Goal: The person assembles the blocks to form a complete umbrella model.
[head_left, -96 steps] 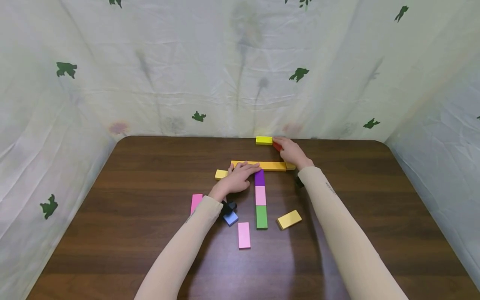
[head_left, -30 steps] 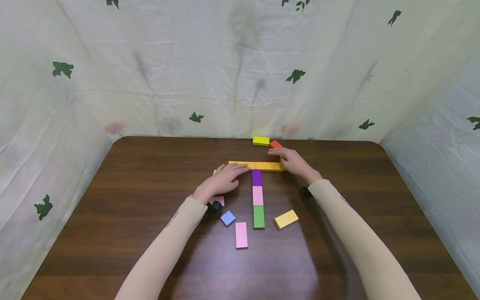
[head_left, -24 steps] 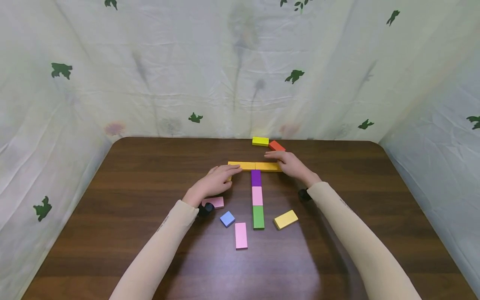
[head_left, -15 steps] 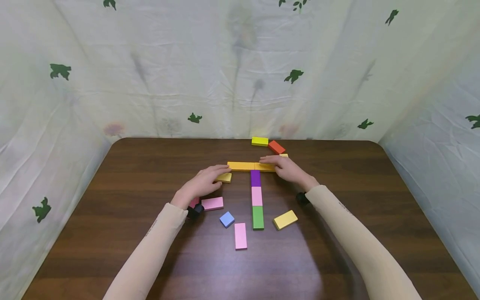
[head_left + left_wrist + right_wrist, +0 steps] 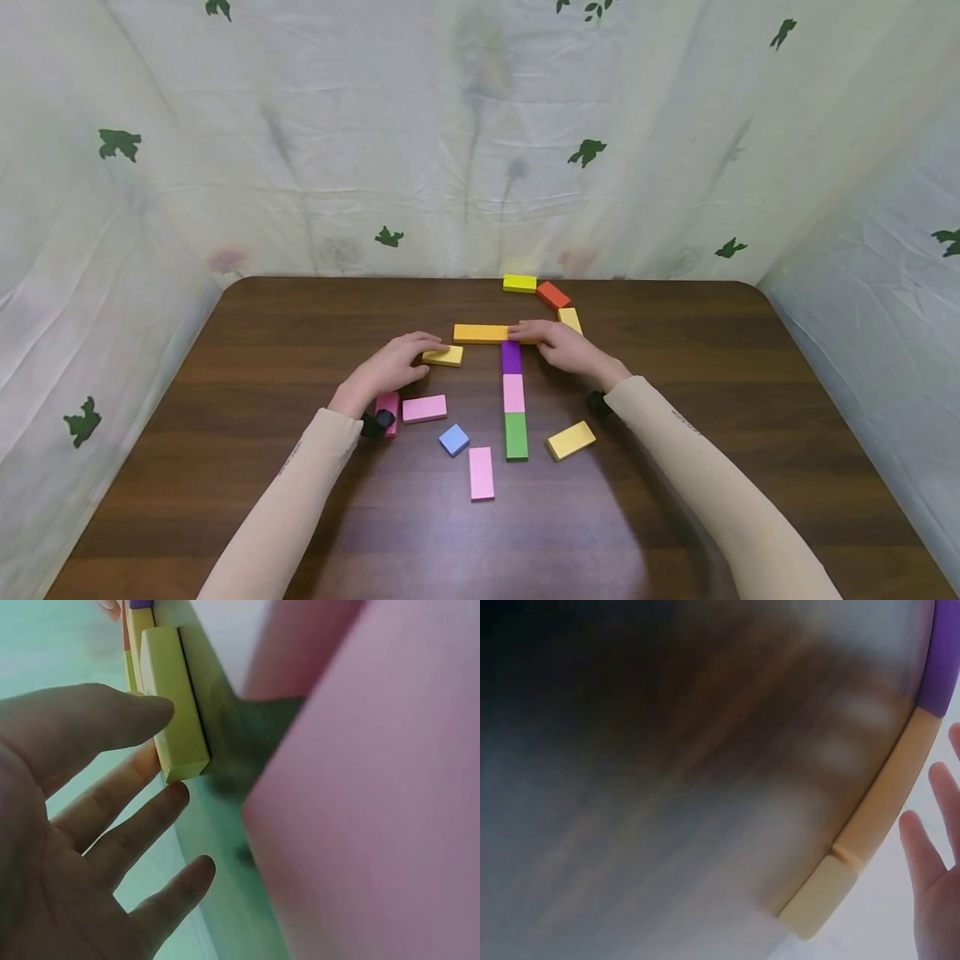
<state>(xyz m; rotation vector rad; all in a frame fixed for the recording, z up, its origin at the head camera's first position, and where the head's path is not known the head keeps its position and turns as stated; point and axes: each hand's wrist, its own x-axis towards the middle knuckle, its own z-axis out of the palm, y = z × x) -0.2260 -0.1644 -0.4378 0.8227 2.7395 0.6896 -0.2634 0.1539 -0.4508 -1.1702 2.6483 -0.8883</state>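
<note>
My left hand [image 5: 390, 367] reaches over the left end of a pale yellow block [image 5: 445, 357], its fingertips right at the block's back edge. In the left wrist view the thumb overlaps one side of this yellow block [image 5: 181, 739], while the other fingers are spread out. My right hand [image 5: 570, 348] lies with extended fingers over the right part of an orange row, hiding much of one orange block [image 5: 896, 787]. The other orange block [image 5: 480, 334] shows to its left. A purple block [image 5: 511, 358], a pink one [image 5: 513, 392] and a green one [image 5: 516, 436] run toward me.
At the back, a bright yellow block [image 5: 520, 283], a red block [image 5: 553, 295] and a light yellow block [image 5: 570, 321] form a curve. Two pink blocks [image 5: 424, 408] [image 5: 482, 473], a darker pink one [image 5: 387, 403], a blue one [image 5: 453, 439] and a yellow one [image 5: 571, 440] lie nearer.
My left hand has moved left from the orange row to the pale yellow block. My right hand has left the red block and come nearer and left, over the orange row.
</note>
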